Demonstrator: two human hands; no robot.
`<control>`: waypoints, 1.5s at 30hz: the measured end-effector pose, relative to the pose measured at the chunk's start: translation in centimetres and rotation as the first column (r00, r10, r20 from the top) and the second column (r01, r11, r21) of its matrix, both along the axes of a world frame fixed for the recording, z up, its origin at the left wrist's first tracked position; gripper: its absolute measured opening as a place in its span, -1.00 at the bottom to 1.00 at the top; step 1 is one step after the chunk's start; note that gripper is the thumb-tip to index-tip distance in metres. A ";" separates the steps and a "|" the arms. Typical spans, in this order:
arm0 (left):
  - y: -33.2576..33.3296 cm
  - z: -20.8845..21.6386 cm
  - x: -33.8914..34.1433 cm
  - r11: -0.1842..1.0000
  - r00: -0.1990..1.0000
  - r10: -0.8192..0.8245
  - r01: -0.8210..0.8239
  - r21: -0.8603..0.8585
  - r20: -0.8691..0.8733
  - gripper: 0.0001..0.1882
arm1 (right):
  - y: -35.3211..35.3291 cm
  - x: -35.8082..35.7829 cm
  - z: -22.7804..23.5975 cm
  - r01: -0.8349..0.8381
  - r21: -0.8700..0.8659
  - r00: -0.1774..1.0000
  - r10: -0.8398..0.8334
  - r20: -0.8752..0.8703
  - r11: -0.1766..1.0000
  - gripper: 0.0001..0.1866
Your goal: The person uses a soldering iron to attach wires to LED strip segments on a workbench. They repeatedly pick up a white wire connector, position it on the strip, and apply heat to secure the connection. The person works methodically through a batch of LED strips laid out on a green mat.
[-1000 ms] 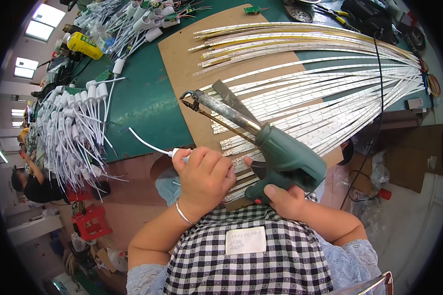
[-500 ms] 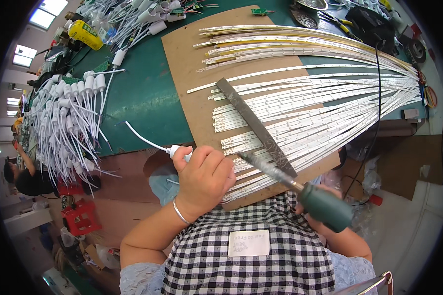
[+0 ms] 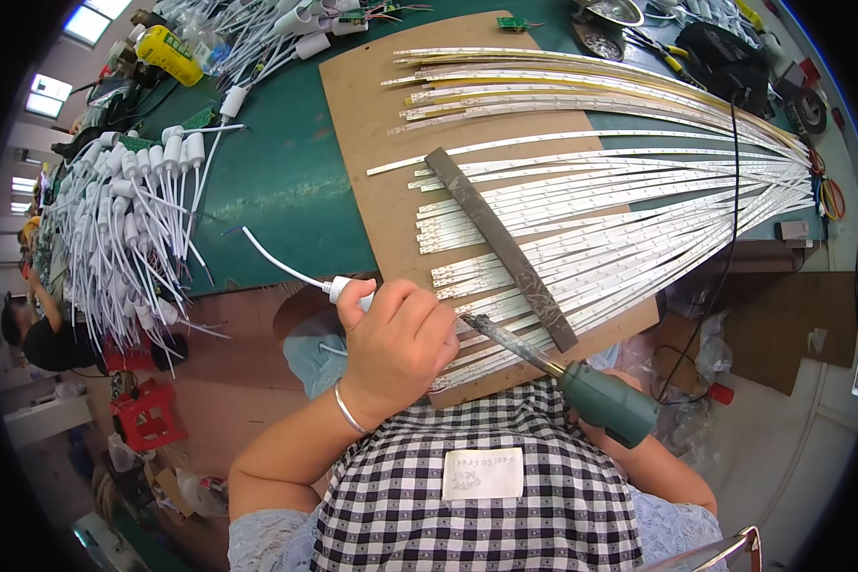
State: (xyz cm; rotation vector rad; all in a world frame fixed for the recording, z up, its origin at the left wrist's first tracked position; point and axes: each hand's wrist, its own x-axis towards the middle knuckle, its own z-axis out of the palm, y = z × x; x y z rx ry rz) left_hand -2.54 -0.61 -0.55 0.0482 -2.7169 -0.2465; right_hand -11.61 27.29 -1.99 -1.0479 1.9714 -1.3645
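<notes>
My left hand [image 3: 400,336] is closed round a white plastic cap [image 3: 341,290], and a white cable [image 3: 281,261] curves out of it to the left. Just right of those fingers is the dark tip of a soldering iron [image 3: 515,345], over the ends of the LED strips [image 3: 582,238]. My right hand [image 3: 586,426] grips the iron from below; its green handle hides most of the fingers. Across the strips lies a flat dark metal bar [image 3: 500,250]. Whether the iron's tip touches anything cannot be made out.
A brown board [image 3: 367,124] lies under the strips on the green table [image 3: 276,210]. White capped cables [image 3: 138,214] are heaped at the left, near a yellow bottle [image 3: 167,55]. A black cord [image 3: 734,191] crosses the strips at right. Pliers [image 3: 667,59] lie at the back.
The soldering iron has shifted slightly left, and its blurred shaft is now sharper. My left hand keeps its hold on the white cap. The whole view has shifted a little.
</notes>
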 end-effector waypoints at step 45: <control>-0.1 0.5 -0.6 0.996 0.999 -0.051 0.052 0.078 -0.019 -0.80 | 0.5 0.1 -0.5 0.280 -0.152 0.829 -0.159 0.537 0.948 -0.45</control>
